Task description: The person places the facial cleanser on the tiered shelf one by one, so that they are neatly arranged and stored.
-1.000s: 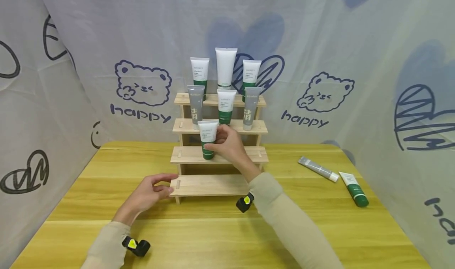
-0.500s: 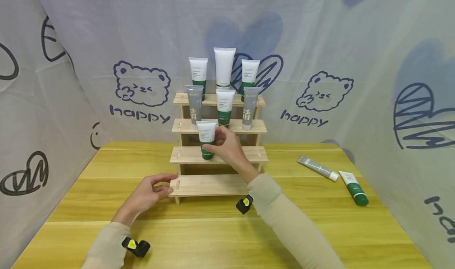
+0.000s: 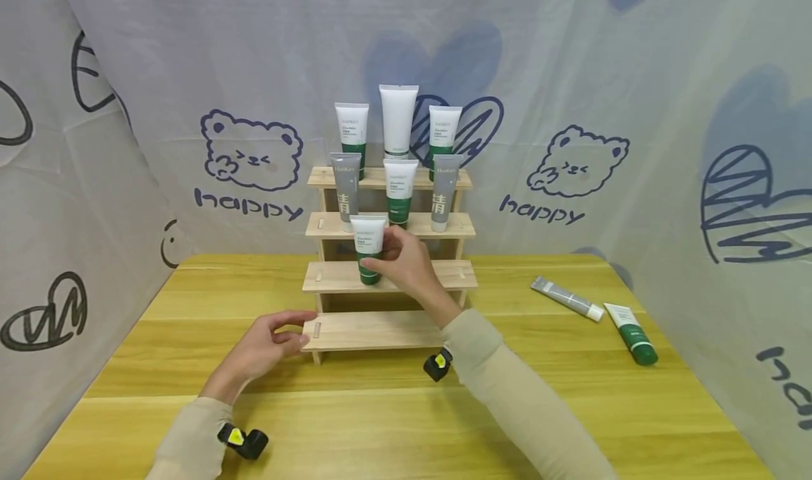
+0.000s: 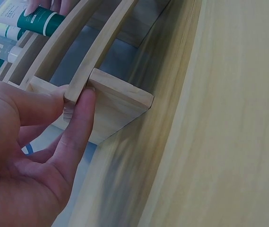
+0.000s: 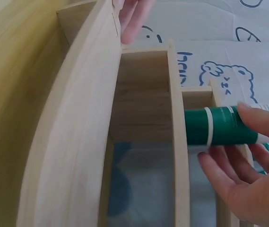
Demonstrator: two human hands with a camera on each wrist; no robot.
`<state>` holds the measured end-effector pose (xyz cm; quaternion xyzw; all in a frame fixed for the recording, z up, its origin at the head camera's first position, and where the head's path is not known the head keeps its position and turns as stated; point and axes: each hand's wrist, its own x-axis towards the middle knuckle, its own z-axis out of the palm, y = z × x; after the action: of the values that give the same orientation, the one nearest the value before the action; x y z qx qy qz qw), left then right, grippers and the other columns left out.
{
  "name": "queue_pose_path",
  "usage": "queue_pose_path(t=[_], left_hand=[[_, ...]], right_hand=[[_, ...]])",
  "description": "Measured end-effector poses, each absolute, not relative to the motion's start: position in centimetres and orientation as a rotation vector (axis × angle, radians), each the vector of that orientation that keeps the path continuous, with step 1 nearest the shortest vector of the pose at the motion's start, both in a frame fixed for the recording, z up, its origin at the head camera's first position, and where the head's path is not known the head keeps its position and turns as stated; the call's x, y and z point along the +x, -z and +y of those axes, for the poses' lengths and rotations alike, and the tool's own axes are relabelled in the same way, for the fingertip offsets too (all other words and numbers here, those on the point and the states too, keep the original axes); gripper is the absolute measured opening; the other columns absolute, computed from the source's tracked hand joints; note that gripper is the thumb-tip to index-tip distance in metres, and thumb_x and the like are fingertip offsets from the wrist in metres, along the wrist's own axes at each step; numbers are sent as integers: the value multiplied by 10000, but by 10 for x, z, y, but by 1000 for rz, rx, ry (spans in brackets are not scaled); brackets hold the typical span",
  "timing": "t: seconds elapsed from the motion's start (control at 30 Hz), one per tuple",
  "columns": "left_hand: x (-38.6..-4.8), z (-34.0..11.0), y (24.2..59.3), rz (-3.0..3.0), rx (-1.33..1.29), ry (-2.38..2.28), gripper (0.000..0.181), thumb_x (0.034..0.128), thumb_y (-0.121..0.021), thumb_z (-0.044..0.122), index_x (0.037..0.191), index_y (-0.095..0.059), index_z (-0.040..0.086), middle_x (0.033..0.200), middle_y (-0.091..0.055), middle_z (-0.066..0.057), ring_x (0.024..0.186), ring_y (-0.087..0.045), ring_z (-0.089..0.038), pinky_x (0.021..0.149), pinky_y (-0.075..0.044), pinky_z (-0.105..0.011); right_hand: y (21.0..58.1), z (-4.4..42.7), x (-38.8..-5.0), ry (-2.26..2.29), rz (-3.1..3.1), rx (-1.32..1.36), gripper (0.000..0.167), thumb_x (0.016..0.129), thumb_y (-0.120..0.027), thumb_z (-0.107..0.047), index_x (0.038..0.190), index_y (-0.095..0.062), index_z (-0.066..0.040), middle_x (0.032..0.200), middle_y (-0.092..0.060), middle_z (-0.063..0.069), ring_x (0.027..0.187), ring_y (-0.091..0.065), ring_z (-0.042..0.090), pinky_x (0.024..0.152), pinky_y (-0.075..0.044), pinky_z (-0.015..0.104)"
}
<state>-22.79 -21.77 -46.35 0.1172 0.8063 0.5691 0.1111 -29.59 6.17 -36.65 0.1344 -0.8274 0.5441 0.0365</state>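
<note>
A wooden stepped display stand (image 3: 380, 330) bears upright squeeze tubes on its upper steps. My right hand (image 3: 409, 265) holds a white-and-green squeeze tube (image 3: 368, 244), cap down, at the left part of the second step from the bottom. In the right wrist view, thumb and fingers grip the tube (image 5: 219, 125) from both sides, and its cap end meets the step's board. My left hand (image 3: 269, 342) is at the left end of the lowest step. The left wrist view shows this hand (image 4: 35, 156) pinching the board's end between thumb and finger.
On the step above stand a grey tube (image 3: 345, 191), a white-and-green tube (image 3: 399, 191) and another grey tube (image 3: 445, 191). The top step carries a tall white tube (image 3: 397, 120) between two white-and-green ones. A grey tube (image 3: 567, 299) and a white-and-green tube (image 3: 632, 334) lie at right.
</note>
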Motion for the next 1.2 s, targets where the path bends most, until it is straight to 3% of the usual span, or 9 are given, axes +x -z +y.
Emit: queue_pose_path(t=[0.17, 0.4, 0.8, 1.0, 1.2], left_hand=[[-228, -219, 464, 2356, 344, -1684, 487, 1008, -629, 43, 1483, -523, 15, 1555, -451, -278, 1222, -666, -304, 923, -627, -291], [-229, -219, 464, 2362, 339, -1678, 487, 1009, -629, 44, 1484, -523, 16, 1556, -451, -276, 1223, -666, -303, 916, -626, -278], [-229, -219, 464, 2359, 332, -1676, 486, 1006, -628, 31, 1481, -525, 13, 1554, -450, -276, 1215, -668, -299, 908, -630, -284], [-229, -219, 463, 2366, 324, -1675, 483, 1007, -625, 26, 1480, -529, 16, 1555, -449, -276, 1217, -666, -301, 904, -631, -282], [-229, -218, 464, 2365, 339, -1675, 484, 1004, -630, 31, 1477, -531, 15, 1553, -445, -283, 1210, -670, -282, 902, -630, -281]], right_hand=[[360, 82, -294, -1680, -2519, 456, 507, 854, -856, -154, 1299, -622, -84, 1289, -702, 155, 1153, -708, 322, 987, -610, 418], [344, 139, -288, -1593, -2535, 461, 460, 899, -785, -81, 1319, -610, -21, 1300, -680, 230, 1169, -685, 382, 1012, -596, 459], [342, 252, -278, -1341, -2776, 223, 391, 993, -667, -134, 1351, -579, -5, 1329, -647, 247, 1137, -673, 379, 936, -630, 414], [348, 306, -273, -1346, -2877, 160, 435, 1007, -664, -166, 1370, -543, 39, 1345, -604, 311, 1108, -671, 312, 835, -641, 277], [356, 357, -266, -1310, -2936, 99, 492, 1021, -652, -169, 1398, -494, 104, 1346, -559, 371, 990, -683, 143, 804, -650, 269]])
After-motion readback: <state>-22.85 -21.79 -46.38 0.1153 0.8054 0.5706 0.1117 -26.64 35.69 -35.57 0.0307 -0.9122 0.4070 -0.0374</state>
